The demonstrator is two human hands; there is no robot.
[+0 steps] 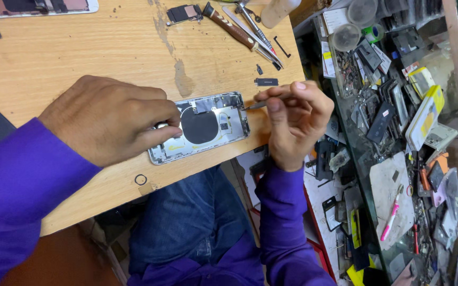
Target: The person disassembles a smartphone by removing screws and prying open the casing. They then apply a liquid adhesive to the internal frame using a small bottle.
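Observation:
An opened phone housing (208, 127) with a black round coil inside lies near the front edge of a wooden table (80, 47). My left hand (109, 119) rests on the housing's left end and pins it down. My right hand (295, 119) pinches a thin metal tool (255, 105), maybe tweezers, whose tip touches the housing's right end. Both arms wear purple sleeves.
A small black part (266, 81) lies just beyond the housing. A brown-handled tool (231, 27), metal tweezers (253, 24), a small module (184, 13) and a bottle (276, 10) sit at the far edge. A black ring (141, 179) lies near the front. Right of the table is a cluttered glass counter (393, 132) with phone parts.

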